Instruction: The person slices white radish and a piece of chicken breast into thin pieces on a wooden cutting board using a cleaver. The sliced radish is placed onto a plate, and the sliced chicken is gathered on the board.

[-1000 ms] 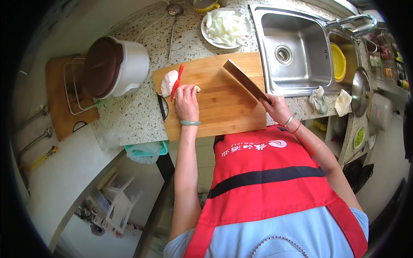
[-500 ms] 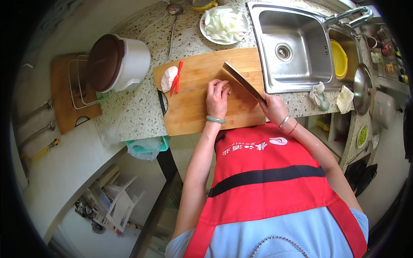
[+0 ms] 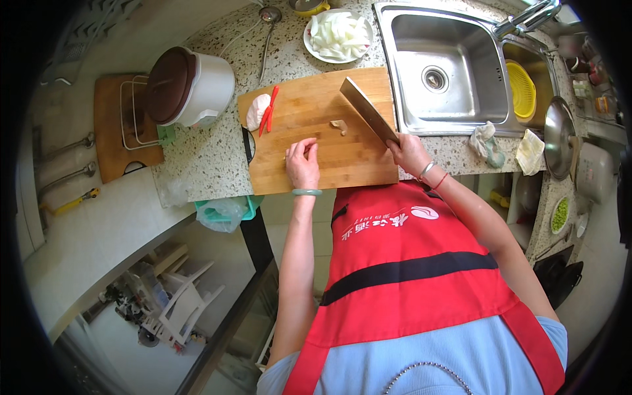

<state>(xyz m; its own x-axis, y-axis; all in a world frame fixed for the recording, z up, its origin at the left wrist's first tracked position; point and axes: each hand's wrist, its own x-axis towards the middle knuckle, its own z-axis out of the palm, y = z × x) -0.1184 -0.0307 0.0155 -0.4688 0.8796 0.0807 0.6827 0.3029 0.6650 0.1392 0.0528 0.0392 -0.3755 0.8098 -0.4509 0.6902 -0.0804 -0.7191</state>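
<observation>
Wooden board (image 3: 359,161) lies on the speckled counter (image 3: 191,155), upper centre of frame, long edge toward the red apron (image 3: 408,237). Right hand (image 3: 409,155), right of centre at the board's right edge: clenched round the handle end of a cleaver (image 3: 368,110), whose blade slants up and left over the board. Left hand (image 3: 303,163), near frame centre over the board's lower part: fingers curled; whether they enclose anything cannot be told. Green bangle (image 3: 307,192) on the left wrist. Small beige scrap (image 3: 339,125) on the board, above and right of the left hand, left of the blade, touched by neither hand. Board's upper left corner: pale pink lump (image 3: 257,113) with red chillies (image 3: 270,108) just beside it on its right. Above the board, top centre: plate (image 3: 311,49) heaped with white slices (image 3: 340,34). Steel sink (image 3: 454,49) at upper right, yellow basket (image 3: 522,92) in its right basin; two cloths (image 3: 530,153) below it, on the counter's edge. Cooker (image 3: 214,89) with brown lid at upper left; ladle (image 3: 266,46) between cooker and plate.
</observation>
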